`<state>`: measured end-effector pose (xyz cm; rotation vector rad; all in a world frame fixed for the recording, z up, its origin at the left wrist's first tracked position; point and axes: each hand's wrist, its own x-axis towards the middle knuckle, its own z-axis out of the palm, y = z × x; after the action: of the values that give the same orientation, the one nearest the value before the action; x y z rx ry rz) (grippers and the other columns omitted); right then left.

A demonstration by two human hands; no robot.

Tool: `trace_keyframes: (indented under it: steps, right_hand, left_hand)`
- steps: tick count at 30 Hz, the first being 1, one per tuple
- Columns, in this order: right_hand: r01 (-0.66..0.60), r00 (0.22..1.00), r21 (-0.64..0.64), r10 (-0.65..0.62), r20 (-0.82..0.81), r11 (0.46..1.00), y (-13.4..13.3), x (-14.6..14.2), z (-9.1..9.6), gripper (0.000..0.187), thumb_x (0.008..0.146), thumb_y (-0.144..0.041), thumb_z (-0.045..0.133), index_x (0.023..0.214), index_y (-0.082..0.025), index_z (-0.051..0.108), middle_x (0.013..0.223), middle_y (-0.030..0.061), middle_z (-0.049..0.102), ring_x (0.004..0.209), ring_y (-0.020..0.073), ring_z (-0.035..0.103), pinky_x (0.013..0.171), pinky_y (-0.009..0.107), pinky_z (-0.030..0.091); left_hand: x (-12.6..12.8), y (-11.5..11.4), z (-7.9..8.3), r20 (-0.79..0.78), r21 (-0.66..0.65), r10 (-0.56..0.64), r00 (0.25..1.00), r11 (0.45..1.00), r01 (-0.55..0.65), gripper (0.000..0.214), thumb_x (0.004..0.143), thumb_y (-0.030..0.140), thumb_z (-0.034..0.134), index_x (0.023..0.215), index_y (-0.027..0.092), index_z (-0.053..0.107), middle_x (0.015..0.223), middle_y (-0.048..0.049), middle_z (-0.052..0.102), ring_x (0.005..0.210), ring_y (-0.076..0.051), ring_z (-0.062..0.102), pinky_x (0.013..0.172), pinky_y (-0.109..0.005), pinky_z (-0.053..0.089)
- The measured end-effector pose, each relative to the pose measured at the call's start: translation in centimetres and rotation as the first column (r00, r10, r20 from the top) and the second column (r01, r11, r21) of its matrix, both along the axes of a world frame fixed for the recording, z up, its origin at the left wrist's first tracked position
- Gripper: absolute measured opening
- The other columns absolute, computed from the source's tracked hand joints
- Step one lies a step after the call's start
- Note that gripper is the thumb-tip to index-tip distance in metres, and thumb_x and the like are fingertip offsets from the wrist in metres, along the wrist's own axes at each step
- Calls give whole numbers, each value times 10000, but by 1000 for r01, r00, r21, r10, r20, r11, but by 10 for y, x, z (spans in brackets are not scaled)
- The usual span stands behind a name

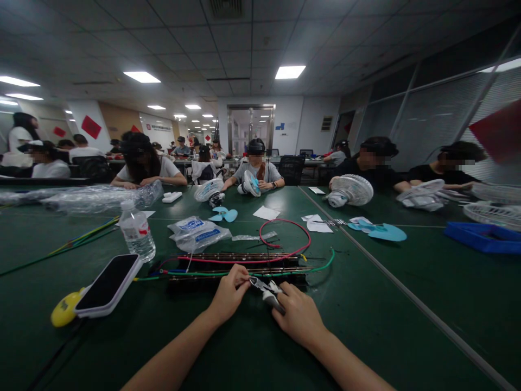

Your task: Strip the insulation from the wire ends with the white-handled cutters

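Note:
My right hand (299, 315) is wrapped round the pale grips of a pair of pliers (258, 283), whose metal jaws point left. At the tip of those jaws, my left hand (230, 293) is closed in a pinch; whatever lies between its fingers is too small to make out. Just beyond both hands lies a black rack-like assembly (195, 283) with copper-coloured strips. Along it run a green wire (325, 265) and a red wire (310, 239), which loops up at the back. Thin black strands stand up near its middle.
To the left are a phone (109, 282) on a yellow object (65, 308) and a water bottle (136, 231). Plastic bags (199, 233), blue fan blades (223, 214) and a blue tray (480, 237) lie farther off. Co-workers across the table handle fans (350, 190).

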<state>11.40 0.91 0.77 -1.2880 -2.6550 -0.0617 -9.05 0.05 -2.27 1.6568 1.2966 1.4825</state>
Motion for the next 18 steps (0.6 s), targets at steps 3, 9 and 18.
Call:
trace_keyframes:
  steps: [3, 9, 18]
  right_hand:
    - [-21, 999, 16, 21, -24, 1000, 0, 0, 2, 154, 783, -286, 513, 848, -198, 622, 1040, 70, 546, 921, 191, 493, 790, 290, 383]
    - [-41, 998, 48, 44, -49, 998, 1, -1, 3, 149, 760, -290, 541, 845, -193, 615, 1043, 73, 530, 927, 202, 484, 800, 310, 376]
    - [10, 1000, 6, -10, -2, 1000, 1, -2, -2, 170, 793, -308, 508, 843, -198, 628, 977, 64, 575, 871, 176, 524, 730, 258, 395]
  left_hand:
    - [0, -1, 2, -13, 7, -8, 1000, 1000, 8, 134, 787, 186, 566, 894, 194, 485, 809, -8, 646, 818, -174, 664, 763, -304, 524]
    - [1, -3, 4, -62, 15, -16, 998, 1000, 17, 144, 801, 167, 545, 927, 194, 482, 796, -6, 648, 793, -166, 660, 752, -298, 519]
    - [1, -2, 3, -70, 18, -37, 997, 999, 38, 144, 806, 164, 549, 935, 197, 494, 846, -25, 657, 825, -170, 660, 778, -306, 525]
